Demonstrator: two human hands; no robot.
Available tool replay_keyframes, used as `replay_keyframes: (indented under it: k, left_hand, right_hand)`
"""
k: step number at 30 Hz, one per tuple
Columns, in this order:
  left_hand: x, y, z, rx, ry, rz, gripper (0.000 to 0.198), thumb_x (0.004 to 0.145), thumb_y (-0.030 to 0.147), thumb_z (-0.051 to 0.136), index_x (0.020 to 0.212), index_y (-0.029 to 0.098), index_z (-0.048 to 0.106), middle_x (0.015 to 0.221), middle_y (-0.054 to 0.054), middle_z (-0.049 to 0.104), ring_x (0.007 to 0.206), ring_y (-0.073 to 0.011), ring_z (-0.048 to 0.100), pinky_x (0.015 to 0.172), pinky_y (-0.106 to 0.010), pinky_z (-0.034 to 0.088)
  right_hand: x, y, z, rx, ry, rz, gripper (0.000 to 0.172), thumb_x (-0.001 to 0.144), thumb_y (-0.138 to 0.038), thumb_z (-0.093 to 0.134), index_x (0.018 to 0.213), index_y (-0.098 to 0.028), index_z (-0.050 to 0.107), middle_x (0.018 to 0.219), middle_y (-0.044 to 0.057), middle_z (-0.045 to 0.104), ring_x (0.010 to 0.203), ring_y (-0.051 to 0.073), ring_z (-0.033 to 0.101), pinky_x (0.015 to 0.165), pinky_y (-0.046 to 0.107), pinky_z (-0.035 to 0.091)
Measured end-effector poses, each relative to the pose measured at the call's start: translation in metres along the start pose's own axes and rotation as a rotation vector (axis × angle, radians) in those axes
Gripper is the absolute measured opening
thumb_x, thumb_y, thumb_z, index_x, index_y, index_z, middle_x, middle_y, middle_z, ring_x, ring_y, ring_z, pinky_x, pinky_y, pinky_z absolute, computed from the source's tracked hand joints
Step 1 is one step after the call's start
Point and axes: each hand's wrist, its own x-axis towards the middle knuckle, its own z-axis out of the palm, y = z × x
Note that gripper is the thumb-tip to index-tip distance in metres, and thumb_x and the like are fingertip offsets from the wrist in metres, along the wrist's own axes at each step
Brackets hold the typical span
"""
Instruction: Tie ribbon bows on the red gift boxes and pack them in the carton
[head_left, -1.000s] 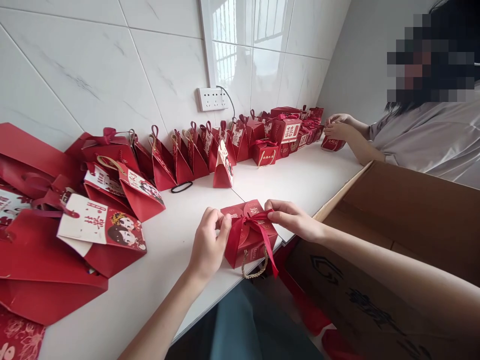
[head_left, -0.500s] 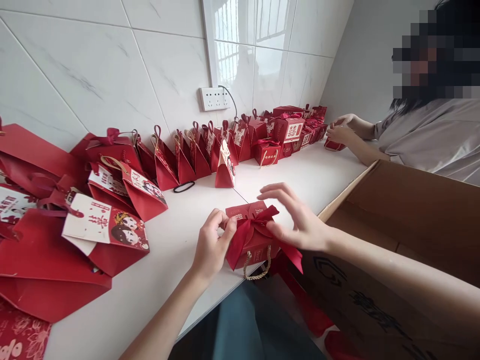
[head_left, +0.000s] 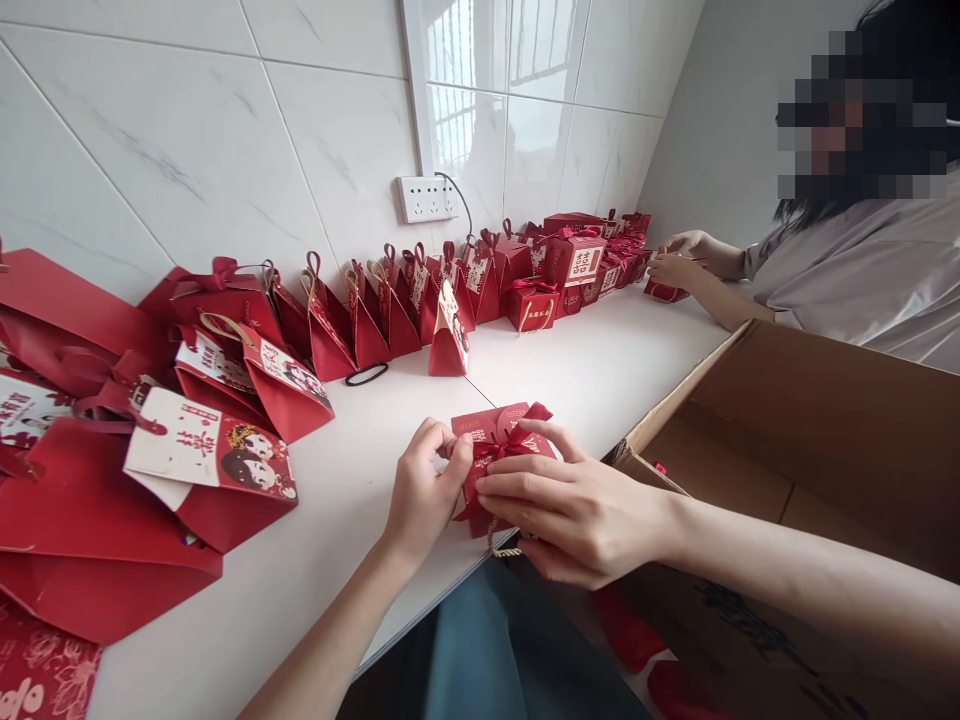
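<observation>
A small red gift box (head_left: 487,425) with pale printed characters sits at the front edge of the white counter. Across its top runs a dark red satin ribbon (head_left: 501,447) tied in a bow, and a gold rope handle (head_left: 496,540) hangs at its front. At the bow's left side, my left hand (head_left: 427,480) pinches the ribbon between thumb and fingertips. My right hand (head_left: 581,500) lies over the box's front and right side, its fingers bent on the ribbon. It hides the right ribbon end and part of the handle.
Red gift boxes (head_left: 330,335) line the wall, with larger ones (head_left: 97,500) on the left. An open cardboard carton (head_left: 832,430) stands at the right. Beyond it, another person's hands (head_left: 679,262) hold a red box. A black loop (head_left: 367,374) lies on the counter (head_left: 360,450).
My right hand has moved left and down from beside the bow onto the box front, covering the right ribbon end. The bow looks smaller. My left hand keeps its pinch.
</observation>
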Motion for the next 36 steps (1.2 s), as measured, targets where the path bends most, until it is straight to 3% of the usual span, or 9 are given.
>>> replay_keyframes:
  k: [5,8,11,13,15,17,21,29,36]
  left_hand:
    - [0.001,0.000,0.002,-0.057,-0.011,-0.062,0.031,0.087,0.035,0.045,0.061,0.021,0.033,0.063,0.004,0.036,0.060,-0.0110,0.038,0.060,-0.024,0.035]
    - [0.002,0.000,0.002,-0.108,-0.022,-0.120,0.033,0.086,0.038,0.046,0.061,0.021,0.034,0.063,0.004,0.036,0.060,-0.0111,0.039,0.060,-0.024,0.035]
    - [0.002,0.001,0.003,-0.135,-0.031,-0.162,0.034,0.085,0.041,0.048,0.060,0.021,0.034,0.063,0.004,0.036,0.060,-0.0109,0.038,0.060,-0.024,0.035]
    - [0.002,0.000,0.003,-0.153,-0.040,-0.171,0.035,0.085,0.042,0.048,0.061,0.021,0.034,0.064,0.004,0.035,0.060,-0.0108,0.037,0.060,-0.024,0.035]
    - [0.002,0.000,0.003,-0.158,-0.047,-0.161,0.035,0.085,0.042,0.048,0.061,0.021,0.034,0.064,0.004,0.035,0.060,-0.0108,0.037,0.061,-0.024,0.035]
    - [0.002,0.000,0.003,-0.148,-0.044,-0.146,0.035,0.085,0.041,0.048,0.061,0.021,0.034,0.064,0.004,0.035,0.060,-0.0108,0.037,0.061,-0.024,0.034]
    - [0.002,-0.001,0.002,-0.133,-0.040,-0.145,0.034,0.085,0.041,0.048,0.061,0.021,0.034,0.063,0.004,0.035,0.060,-0.0112,0.037,0.060,-0.024,0.035]
    - [0.001,-0.001,0.002,-0.130,-0.036,-0.133,0.034,0.085,0.040,0.047,0.061,0.021,0.034,0.064,0.003,0.037,0.062,-0.0118,0.041,0.060,-0.024,0.037]
    - [0.002,-0.001,0.003,-0.114,-0.027,-0.111,0.033,0.085,0.038,0.047,0.060,0.021,0.034,0.064,0.003,0.037,0.062,-0.0117,0.041,0.061,-0.024,0.038]
  right_hand:
    - [-0.002,-0.002,-0.001,0.071,0.030,-0.056,0.029,0.086,-0.019,0.047,0.111,-0.008,0.058,0.114,0.014,0.067,0.112,0.021,0.058,0.110,0.050,0.022]
    - [-0.001,0.002,-0.006,0.187,0.097,-0.022,0.028,0.086,-0.023,0.045,0.108,-0.010,0.058,0.107,0.014,0.068,0.107,0.021,0.060,0.103,0.047,0.032]
    - [0.000,0.011,-0.015,0.241,0.205,0.237,0.017,0.087,-0.021,0.043,0.091,-0.015,0.058,0.085,0.009,0.067,0.082,0.018,0.062,0.080,0.037,0.046]
    - [0.000,0.016,-0.020,0.229,0.193,0.496,0.016,0.089,-0.021,0.043,0.078,-0.018,0.055,0.071,0.004,0.061,0.066,0.015,0.056,0.067,0.031,0.045]
    - [0.001,0.018,-0.024,0.209,0.062,0.681,0.019,0.089,-0.026,0.047,0.073,-0.018,0.052,0.067,0.001,0.057,0.062,0.014,0.052,0.063,0.028,0.043]
    - [0.002,0.015,-0.027,0.157,-0.096,0.740,0.018,0.086,-0.031,0.055,0.074,-0.018,0.053,0.069,0.001,0.057,0.061,0.013,0.051,0.064,0.028,0.042]
    - [0.005,0.003,-0.032,-0.014,-0.254,0.703,0.011,0.082,-0.024,0.059,0.076,-0.017,0.053,0.071,0.000,0.056,0.057,0.012,0.046,0.064,0.028,0.039]
    - [0.007,-0.016,-0.052,-0.371,-0.278,0.346,0.025,0.086,0.000,0.037,0.072,-0.017,0.050,0.067,0.002,0.052,0.052,0.013,0.042,0.060,0.029,0.031]
    - [0.003,-0.020,-0.049,-0.261,-0.451,0.275,0.019,0.078,-0.002,0.051,0.068,-0.018,0.049,0.066,0.001,0.052,0.055,0.014,0.046,0.055,0.029,0.031]
